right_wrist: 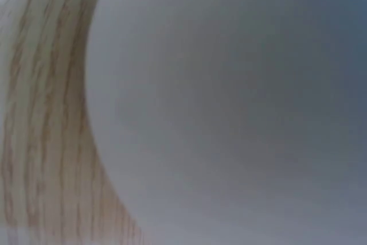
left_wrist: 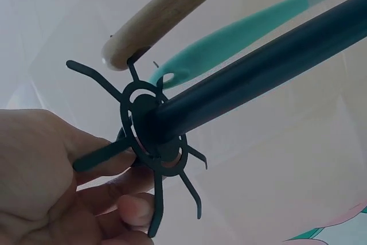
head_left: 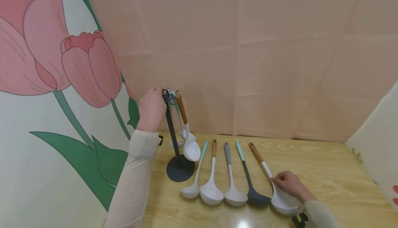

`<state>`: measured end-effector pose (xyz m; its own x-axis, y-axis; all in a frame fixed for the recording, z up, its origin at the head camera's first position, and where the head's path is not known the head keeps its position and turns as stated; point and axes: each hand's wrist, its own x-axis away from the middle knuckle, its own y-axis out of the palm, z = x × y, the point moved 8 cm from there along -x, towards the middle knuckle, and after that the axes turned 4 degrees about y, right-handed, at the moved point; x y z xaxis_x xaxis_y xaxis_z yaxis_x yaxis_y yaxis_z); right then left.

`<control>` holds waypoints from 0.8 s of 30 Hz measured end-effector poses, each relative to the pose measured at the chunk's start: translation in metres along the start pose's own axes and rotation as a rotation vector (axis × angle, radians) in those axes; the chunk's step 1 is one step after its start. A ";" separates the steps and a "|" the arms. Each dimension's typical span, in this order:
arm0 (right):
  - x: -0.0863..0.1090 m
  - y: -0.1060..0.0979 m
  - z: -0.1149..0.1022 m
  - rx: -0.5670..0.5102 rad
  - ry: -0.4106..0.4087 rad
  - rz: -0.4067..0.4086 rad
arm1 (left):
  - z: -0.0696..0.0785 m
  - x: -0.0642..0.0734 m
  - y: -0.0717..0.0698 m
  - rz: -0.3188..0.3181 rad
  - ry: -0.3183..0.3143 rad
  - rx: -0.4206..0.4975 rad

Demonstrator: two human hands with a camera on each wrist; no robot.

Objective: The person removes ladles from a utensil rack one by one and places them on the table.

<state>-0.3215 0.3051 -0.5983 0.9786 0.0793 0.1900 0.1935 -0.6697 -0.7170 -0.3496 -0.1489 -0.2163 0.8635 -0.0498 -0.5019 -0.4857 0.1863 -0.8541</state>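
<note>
My left hand (head_left: pixel 152 110) grips the black rack (head_left: pixel 172 127) at its top; my right hand (head_left: pixel 291 185) pinches the rightmost ladle (head_left: pixel 283 203).

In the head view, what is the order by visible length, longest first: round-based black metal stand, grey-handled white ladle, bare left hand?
1. Round-based black metal stand
2. Grey-handled white ladle
3. Bare left hand

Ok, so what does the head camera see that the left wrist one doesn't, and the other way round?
Only the head view shows the row of ladles on the table, the right grip and the stand's round base. Only the left wrist view clearly shows the hook ring from underneath and the hole in the teal handle. Both show the left grip, the dark pole and the brown handle.
</note>
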 end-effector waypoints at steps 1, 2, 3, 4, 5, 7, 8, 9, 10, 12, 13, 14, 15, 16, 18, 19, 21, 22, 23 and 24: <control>0.000 0.000 0.000 0.003 -0.001 0.004 | 0.000 0.000 0.000 0.000 -0.001 0.006; -0.001 0.000 0.000 0.007 -0.005 0.006 | 0.001 -0.001 0.000 -0.003 -0.002 0.009; -0.001 0.000 0.000 0.012 -0.008 0.007 | 0.001 -0.001 0.000 -0.004 -0.004 0.009; -0.002 0.000 0.001 0.014 -0.004 0.007 | 0.001 -0.002 0.000 -0.007 -0.005 0.009; -0.002 0.000 0.002 0.012 0.001 0.005 | 0.002 -0.002 0.000 -0.010 -0.005 0.009; -0.002 0.001 0.003 0.007 0.010 -0.002 | 0.002 -0.003 0.001 -0.018 -0.008 0.007; -0.002 0.001 0.004 0.007 0.008 -0.006 | 0.002 -0.003 0.002 -0.021 -0.009 0.006; -0.002 0.001 0.004 -0.001 0.017 -0.007 | 0.002 -0.004 0.002 -0.023 -0.011 0.006; -0.003 0.001 0.005 -0.008 0.028 -0.008 | 0.002 -0.004 0.002 -0.027 -0.014 0.009; -0.003 0.002 0.006 -0.014 0.033 -0.008 | 0.002 -0.005 0.003 -0.033 -0.021 0.008; -0.003 0.002 0.006 -0.014 0.037 -0.007 | 0.001 -0.005 0.003 -0.036 -0.024 0.005; -0.003 0.002 0.006 -0.013 0.043 -0.006 | 0.001 -0.005 0.003 -0.038 -0.025 0.005; -0.003 0.002 0.007 -0.015 0.058 -0.003 | 0.001 -0.005 0.003 -0.042 -0.027 0.007; -0.003 0.003 0.007 -0.013 0.060 -0.003 | 0.001 -0.005 0.003 -0.046 -0.029 0.011; -0.002 0.003 0.007 -0.011 0.063 -0.004 | 0.001 -0.005 0.003 -0.049 -0.034 0.027; -0.002 0.003 0.007 -0.011 0.065 -0.003 | 0.001 -0.005 0.003 -0.049 -0.036 0.036; -0.002 0.003 0.006 -0.010 0.059 -0.003 | 0.000 -0.005 0.003 -0.050 -0.038 0.056; -0.002 0.003 0.006 -0.009 0.063 -0.001 | 0.000 -0.005 0.004 -0.052 -0.040 0.064; -0.002 0.003 0.006 -0.006 0.064 0.001 | -0.001 -0.005 0.004 -0.054 -0.042 0.067; -0.002 0.003 0.006 -0.005 0.068 0.004 | -0.001 -0.005 0.004 -0.058 -0.044 0.068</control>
<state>-0.3224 0.3075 -0.6043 0.9723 0.0264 0.2324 0.1891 -0.6736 -0.7145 -0.3562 -0.1486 -0.2171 0.8957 -0.0197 -0.4442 -0.4257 0.2506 -0.8695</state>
